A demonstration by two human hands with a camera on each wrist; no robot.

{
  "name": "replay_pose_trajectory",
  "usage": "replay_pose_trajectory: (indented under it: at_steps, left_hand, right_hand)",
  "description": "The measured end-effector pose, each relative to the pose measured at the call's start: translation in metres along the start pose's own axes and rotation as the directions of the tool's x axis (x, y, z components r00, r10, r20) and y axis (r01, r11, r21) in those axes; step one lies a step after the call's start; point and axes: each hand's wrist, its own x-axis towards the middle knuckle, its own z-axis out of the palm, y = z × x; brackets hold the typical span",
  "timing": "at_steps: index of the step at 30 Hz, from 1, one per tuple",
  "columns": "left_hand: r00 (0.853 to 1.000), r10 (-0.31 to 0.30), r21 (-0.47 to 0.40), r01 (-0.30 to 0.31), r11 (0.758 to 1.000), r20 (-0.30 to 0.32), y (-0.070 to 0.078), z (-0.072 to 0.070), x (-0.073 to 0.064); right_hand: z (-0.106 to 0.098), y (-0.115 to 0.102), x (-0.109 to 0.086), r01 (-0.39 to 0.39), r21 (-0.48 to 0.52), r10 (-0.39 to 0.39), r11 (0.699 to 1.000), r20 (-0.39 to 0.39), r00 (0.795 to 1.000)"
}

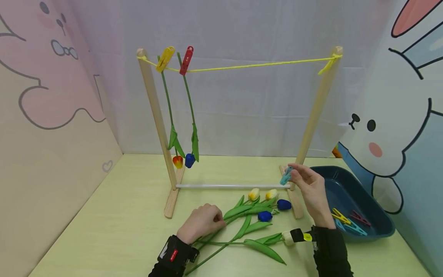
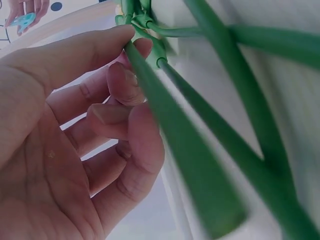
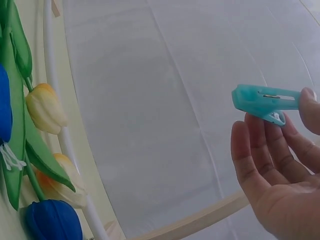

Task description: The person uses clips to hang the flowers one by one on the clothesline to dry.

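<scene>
Between its thumb and forefinger, my left hand (image 1: 202, 223) pinches a green tulip stem (image 2: 172, 135) low over the table; which bloom it belongs to I cannot tell. Artificial tulips lie in a loose bunch there, with pale yellow heads (image 1: 253, 194), blue heads (image 1: 265, 216) and a whitish one (image 1: 287, 238) near the right sleeve. My right hand (image 1: 311, 192) holds a light blue clothespin (image 3: 265, 98) by its handle end, in front of the rack's right post. From the yellow line (image 1: 242, 66) hang an orange-red tulip (image 1: 178, 162) and a blue tulip (image 1: 190, 160), heads down.
A yellow clothespin (image 1: 165, 59) and a red clothespin (image 1: 186, 60) grip the line near the left wooden post (image 1: 155, 115). The right post (image 1: 316, 111) stands beside a dark blue basin (image 1: 384, 227) with several clothespins. A white rod (image 1: 232, 186) joins the posts low down.
</scene>
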Motion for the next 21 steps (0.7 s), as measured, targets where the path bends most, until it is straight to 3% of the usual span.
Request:
replay_pose_trajectory:
  at_steps: [13,21]
  left_hand:
    - [0.991,0.048,0.069,-0.04,0.997,-0.128,0.001,-0.013,-0.002]
    - [0.95,0.083,0.228,-0.013,0.974,-0.301,0.001,-0.025,-0.008]
  right_hand:
    - [-0.004,-0.001,0.0,0.04,0.033,-0.038,0.999,-0.044,0.998]
    - [-0.006,-0.002,-0.002,0.048,0.012,-0.048,0.999,-0.04,0.998]
